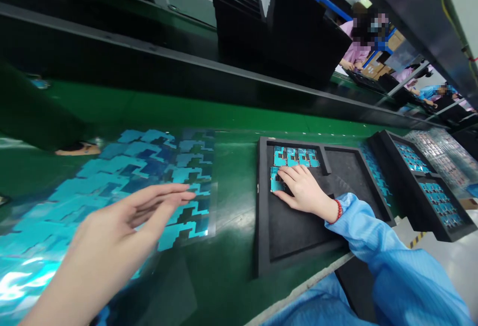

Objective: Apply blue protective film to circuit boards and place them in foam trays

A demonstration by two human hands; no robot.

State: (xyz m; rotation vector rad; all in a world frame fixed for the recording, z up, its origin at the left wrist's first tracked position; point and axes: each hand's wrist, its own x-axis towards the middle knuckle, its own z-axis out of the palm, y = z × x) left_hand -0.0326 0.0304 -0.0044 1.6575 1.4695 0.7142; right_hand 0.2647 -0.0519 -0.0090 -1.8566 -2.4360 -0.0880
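Observation:
My right hand (304,189) is closed on the edges of a blue-faced circuit board (275,180) in the left part of a black foam tray (263,216). Thumb and fingers cover the board's right side. Behind it, several similar boards (292,157) stand in a row along the tray's far wall. Over the sheets of blue cut film (184,174) at left, my left hand (130,226) is held with thumb and fingertips pinched together. Whatever may be between those fingertips is too small to make out.
Another black tray (414,191), filled with boards, sits at right near clear plastic trays (440,149). A ledge (224,69) crosses behind the green bench (233,166), with black bins (239,12) beyond. Another person's foot or hand-like part (80,148) shows at left; co-workers (358,42) are farther back.

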